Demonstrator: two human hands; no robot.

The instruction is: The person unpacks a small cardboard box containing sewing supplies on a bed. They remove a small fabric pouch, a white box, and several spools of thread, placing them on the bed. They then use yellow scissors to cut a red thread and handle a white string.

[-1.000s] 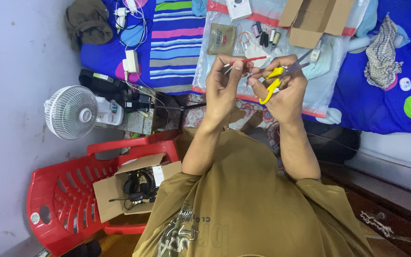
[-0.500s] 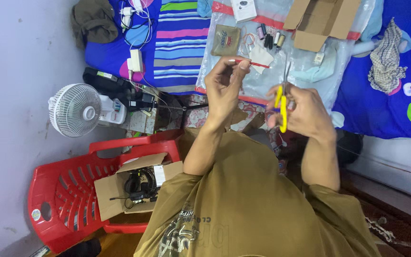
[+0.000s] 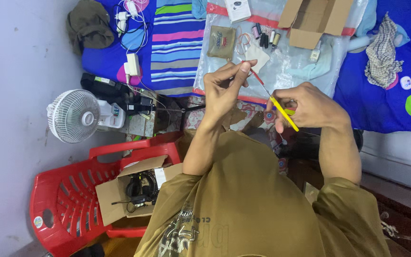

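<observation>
Pinching thin red wire [image 3: 257, 76], yellow-handled tool [image 3: 281, 110]

One head-worn view, looking steeply down from above the person

The camera sits high over the olive-shirted shoulders [image 3: 258, 209], which fill the near edge, and faces down and forward past the left hand [image 3: 224, 88] and right hand [image 3: 305, 104], both close to mid-frame. Farther out lies the clear plastic sheet [image 3: 286, 62] on blue bedding; the red plastic chair [image 3: 67, 200] and white fan [image 3: 74, 115] sit to the left. No second view shares the scene.
</observation>
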